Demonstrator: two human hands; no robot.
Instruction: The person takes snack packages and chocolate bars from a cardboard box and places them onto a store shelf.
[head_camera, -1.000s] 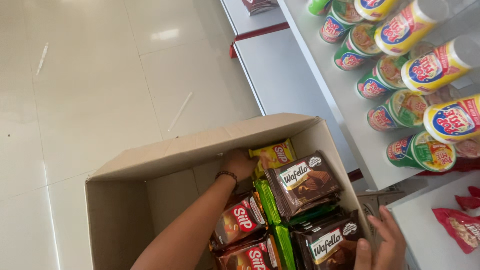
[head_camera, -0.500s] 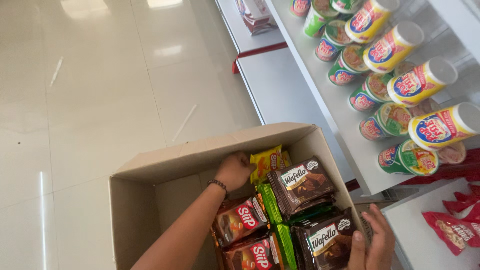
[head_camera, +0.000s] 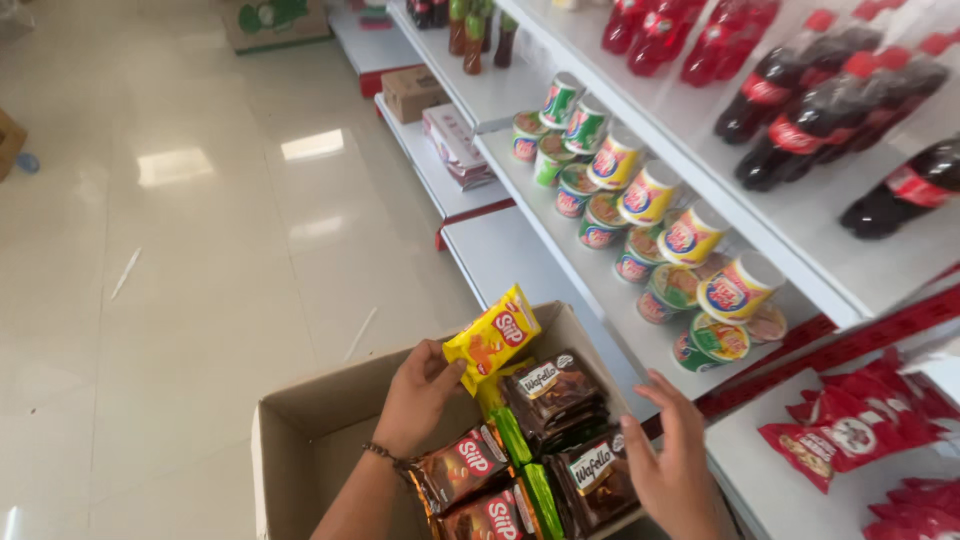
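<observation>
Lifting of a yellow snack packet (head_camera: 492, 338) out of a cardboard box (head_camera: 300, 440) is shown; the entries run from near to far.

Handling note, as a judgement: the packet is best gripped by its lower edge and end seam, with light pressure so that the contents are not crushed, and raised well clear of the box's far rim so that it does not catch there.

Right hand (head_camera: 677, 462): held at the box's right rim, fingers spread and apart, nothing gripped. Whether the rim is touched cannot be told.

Brown wafer packets (head_camera: 556, 392): stacked along the right side of the box, glossy, with a wafer picture on the face.

Green packets (head_camera: 520, 450): stood on edge down the middle of the box.

Dark red-and-brown packets (head_camera: 462, 470): laid at the near left of the stacks, beside the left forearm.

Left hand (head_camera: 418, 392): fingers and thumb closed on the lower left edge of the yellow packet; a beaded band is worn at the wrist.

Yellow snack packet: held tilted above the far rim of the box, clear of the other packets. Flat foil pillow form, crimped at the ends, with a red oval mark and orange contents pictured.

Noodle cups (head_camera: 690, 240): ranged in rows on the grey shelf (head_camera: 560, 260) beyond the box, near its front edge.
</observation>
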